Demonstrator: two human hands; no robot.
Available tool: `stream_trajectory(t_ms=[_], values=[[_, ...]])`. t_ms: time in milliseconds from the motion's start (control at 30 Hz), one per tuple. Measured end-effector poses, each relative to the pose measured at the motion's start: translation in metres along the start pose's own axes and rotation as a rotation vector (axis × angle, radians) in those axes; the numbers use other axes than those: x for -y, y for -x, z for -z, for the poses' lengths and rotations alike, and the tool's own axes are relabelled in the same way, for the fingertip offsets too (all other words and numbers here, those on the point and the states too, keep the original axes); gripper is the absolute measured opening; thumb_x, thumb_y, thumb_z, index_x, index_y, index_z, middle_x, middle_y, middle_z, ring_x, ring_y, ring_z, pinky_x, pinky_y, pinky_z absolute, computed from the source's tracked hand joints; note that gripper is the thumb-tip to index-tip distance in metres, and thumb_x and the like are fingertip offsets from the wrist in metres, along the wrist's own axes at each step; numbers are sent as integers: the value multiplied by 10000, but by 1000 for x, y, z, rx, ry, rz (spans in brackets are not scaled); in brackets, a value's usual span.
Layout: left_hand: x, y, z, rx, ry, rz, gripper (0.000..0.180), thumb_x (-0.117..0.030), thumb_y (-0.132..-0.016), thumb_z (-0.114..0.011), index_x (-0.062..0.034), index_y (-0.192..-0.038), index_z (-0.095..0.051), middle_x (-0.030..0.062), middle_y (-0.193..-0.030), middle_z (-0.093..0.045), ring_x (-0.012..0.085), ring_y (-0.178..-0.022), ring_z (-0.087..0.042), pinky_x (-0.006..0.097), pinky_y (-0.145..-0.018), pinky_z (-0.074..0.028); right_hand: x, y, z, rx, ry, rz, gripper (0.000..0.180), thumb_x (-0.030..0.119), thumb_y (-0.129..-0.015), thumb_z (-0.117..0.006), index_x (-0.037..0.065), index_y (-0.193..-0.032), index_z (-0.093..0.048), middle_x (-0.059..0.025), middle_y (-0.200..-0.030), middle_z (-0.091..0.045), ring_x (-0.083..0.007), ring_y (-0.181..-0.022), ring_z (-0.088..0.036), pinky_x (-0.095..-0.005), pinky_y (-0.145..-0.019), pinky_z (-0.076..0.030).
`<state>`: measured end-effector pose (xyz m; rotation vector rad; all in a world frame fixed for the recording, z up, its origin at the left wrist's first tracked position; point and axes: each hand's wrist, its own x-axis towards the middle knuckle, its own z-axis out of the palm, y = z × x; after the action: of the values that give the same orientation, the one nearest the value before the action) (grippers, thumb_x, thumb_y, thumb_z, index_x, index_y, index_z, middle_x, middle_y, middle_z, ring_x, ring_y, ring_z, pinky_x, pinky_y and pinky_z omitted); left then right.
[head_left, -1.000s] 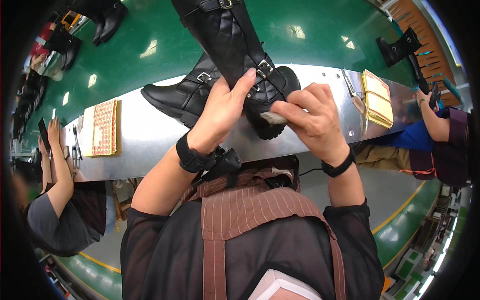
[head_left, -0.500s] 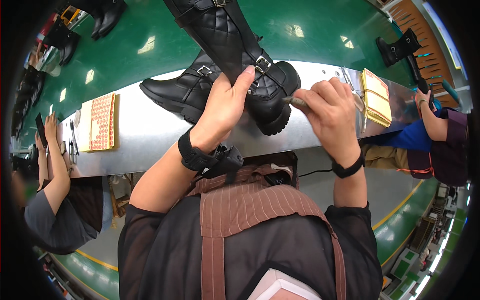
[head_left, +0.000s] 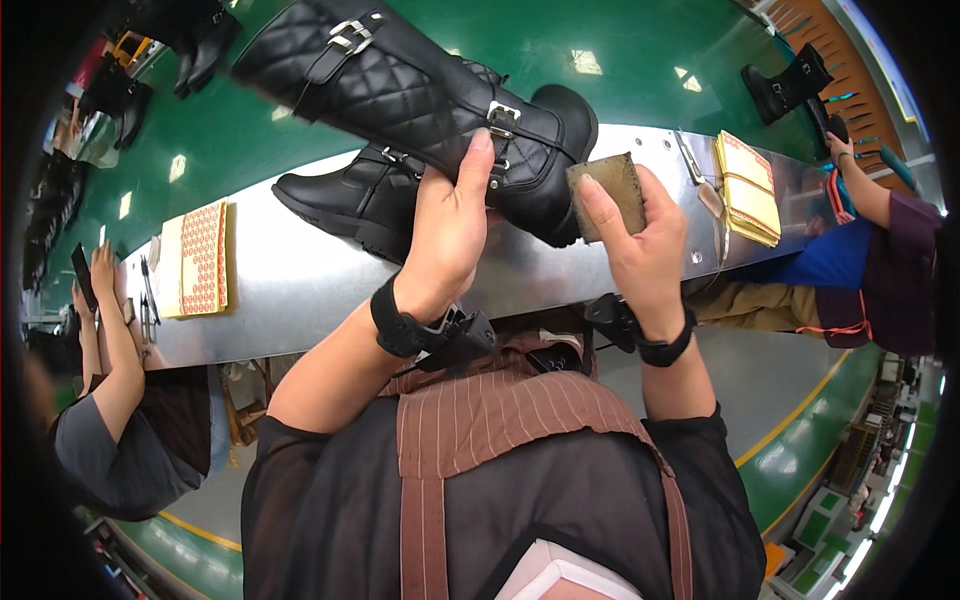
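A tall black quilted boot (head_left: 420, 105) with silver buckles is tilted over the table, its shaft pointing to the upper left. My left hand (head_left: 450, 220) is closed round it near the ankle, thumb on top below a buckle. In my right hand (head_left: 645, 245) is a flat, squarish brownish pad (head_left: 612, 192) with worn edges, pinched between thumb and fingers. The pad is beside the boot's foot end; whether it touches the boot I cannot tell. Another black boot (head_left: 345, 205) lies on its side on the table, partly hidden behind my left hand and the held boot.
The metal table (head_left: 290, 290) bears a stack of yellow sticker sheets (head_left: 197, 258) at left, pens beside it, and a second stack (head_left: 747, 190) at right with slim tools nearby. Co-workers sit at both ends. A black boot (head_left: 787, 88) stands beyond the table at far right.
The held boot has swung, its shaft leaning further left. My right hand has turned over, so the pad's flat face now shows.
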<state>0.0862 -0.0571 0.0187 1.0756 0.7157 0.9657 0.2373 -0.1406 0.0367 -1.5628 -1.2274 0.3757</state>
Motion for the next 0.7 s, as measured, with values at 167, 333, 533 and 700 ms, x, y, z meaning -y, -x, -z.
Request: stream_trajectory(t_ms=[167,333,533,700], values=[[-14,2,-7,-6,81,132,499,-474,-984,-400,-39,-1161,-570,79,-1082,-641,170,-989,-621,379,-794,-550,4,-5,-24,-102,220,131,301,237,-838,-678,-45,-922,-618,-167,-961,-610,-320,-848,-597,-388,-753,-477],[-11,1,0,-8,168,132,497,-460,-985,-407,-21,-1161,-561,100,-1097,-640,192,-989,-624,396,-784,-550,6,5,-31,-131,139,138,257,183,-824,-674,-49,-920,-624,-173,-1040,-631,-342,-927,-594,-389,-807,-476],[-13,5,3,-51,196,135,474,-430,-990,-411,-14,-1157,-563,104,-1083,-647,194,-985,-632,400,-792,-549,13,9,-15,44,-155,-102,211,139,-820,-659,-55,-899,-636,-177,-1062,-647,-305,-901,-628,-358,-795,-491],[-12,5,-3,-111,163,45,465,-422,-991,-411,-13,-1139,-575,97,-1056,-656,184,-950,-645,371,-786,-561,11,2,-35,-116,77,162,203,132,-805,-676,-49,-889,-638,-171,-1050,-642,-302,-885,-636,-346,-762,-500]])
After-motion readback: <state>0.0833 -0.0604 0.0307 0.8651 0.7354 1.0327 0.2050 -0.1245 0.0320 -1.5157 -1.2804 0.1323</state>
